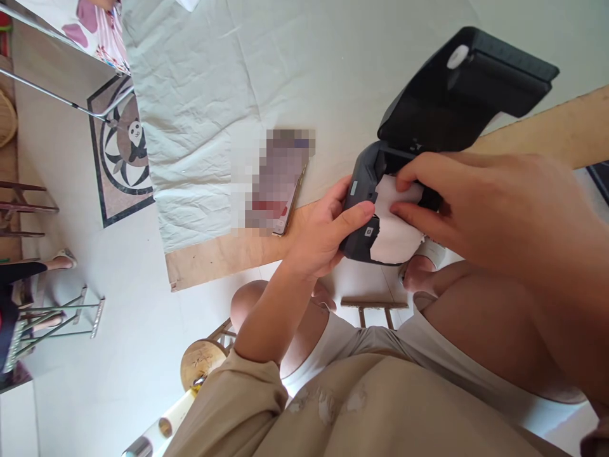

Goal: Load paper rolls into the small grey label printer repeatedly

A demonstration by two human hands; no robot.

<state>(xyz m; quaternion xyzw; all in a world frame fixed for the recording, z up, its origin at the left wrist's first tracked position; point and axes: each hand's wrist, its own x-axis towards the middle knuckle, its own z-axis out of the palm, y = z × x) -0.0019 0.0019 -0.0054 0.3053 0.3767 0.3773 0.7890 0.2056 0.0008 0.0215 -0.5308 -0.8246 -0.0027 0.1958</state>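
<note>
The small black printer (pixel 380 190) sits at the near edge of the worktop (pixel 547 127), partly over the person's lap, with its lid (pixel 457 89) swung up and back so the paper bay is open. The left hand (pixel 323 235) clasps the printer's left end, thumb lying along the front face and the fingers wrapped behind, closed firmly on the casing. The right hand (pixel 476 203) reaches in from the right, its fingers pinched nearly shut on the white paper (pixel 397 222) that spills out of the bay and down over the front edge. To do this step well, I judge, the left hand should hold the body steady while the right keeps the paper flat and square to the slot (its lower edge looks ragged, so a crooked pull could tear it further). The strip wants to lie centred between the bay's side walls, clear of the lid's hinge. A phone (pixel 285 190) lies on the worktop just to the left, on a pale crumpled cloth (pixel 200 95), apart from both hands.
</note>
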